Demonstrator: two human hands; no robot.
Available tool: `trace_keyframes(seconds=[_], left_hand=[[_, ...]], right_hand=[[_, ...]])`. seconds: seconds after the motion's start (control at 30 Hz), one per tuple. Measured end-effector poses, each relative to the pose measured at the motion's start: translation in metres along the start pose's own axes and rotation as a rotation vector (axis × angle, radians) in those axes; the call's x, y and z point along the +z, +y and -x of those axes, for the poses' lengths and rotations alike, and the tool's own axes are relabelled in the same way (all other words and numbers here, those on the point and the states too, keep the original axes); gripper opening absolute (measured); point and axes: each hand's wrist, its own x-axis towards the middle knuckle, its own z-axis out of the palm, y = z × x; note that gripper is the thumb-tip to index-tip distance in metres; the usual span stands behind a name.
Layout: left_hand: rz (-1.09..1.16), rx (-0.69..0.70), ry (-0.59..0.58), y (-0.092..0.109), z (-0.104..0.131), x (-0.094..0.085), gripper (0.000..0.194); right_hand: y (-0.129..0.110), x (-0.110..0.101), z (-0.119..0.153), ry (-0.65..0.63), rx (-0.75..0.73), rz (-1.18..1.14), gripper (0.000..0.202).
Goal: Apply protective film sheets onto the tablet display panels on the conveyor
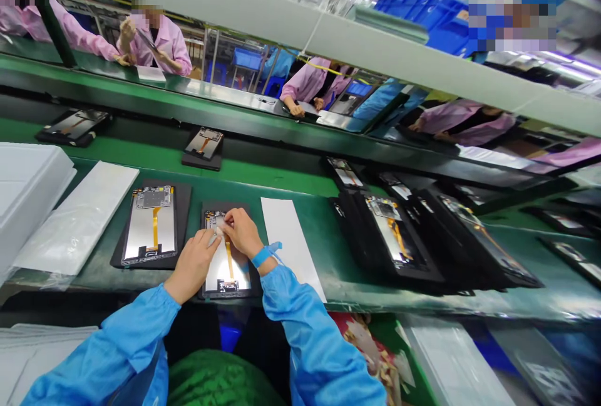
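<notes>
Tablet (238,273), back open: lying on a dark pad (255,277) by the front edge of the desk (338,274). Touching its upper part with the left hand (195,262), fingers close together; also touching there with the right hand (244,235), thumb and fingertips drawn narrow. Cannot tell whether anything is pinched in either. Just to the left, see a second open tablet (140,224); to the right, a white strip (291,243), then stacked black pads (425,262) bearing more tablets (390,230).
</notes>
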Motion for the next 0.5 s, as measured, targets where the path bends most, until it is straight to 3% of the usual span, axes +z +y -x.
trace_keyframes(seconds=[0.13,0.27,0.33,0.43,0.5], left_hand=[[-0.057,-0.054,-0.012,0.010,-0.008,0.001,0.029],[-0.200,-0.048,0.019,0.010,-0.017,-0.004,0.026],[-0.228,0.018,0.009,0.004,-0.015,-0.011,0.027],[-0.142,0.164,0.044,-0.014,0.006,-0.035,0.030],[-0.076,0.063,0.168,-0.040,0.032,-0.066,0.034]], right_hand=[[-0.006,-0.007,-0.003,0.015,-0.026,0.011,0.004],[0.005,-0.001,-0.015,0.049,-0.072,0.026,0.023],[0.015,0.004,-0.029,0.044,-0.083,0.007,0.031],[0.029,0.003,-0.042,0.063,-0.064,-0.039,0.033],[0.037,-0.003,-0.037,0.125,-0.058,-0.004,0.032]])
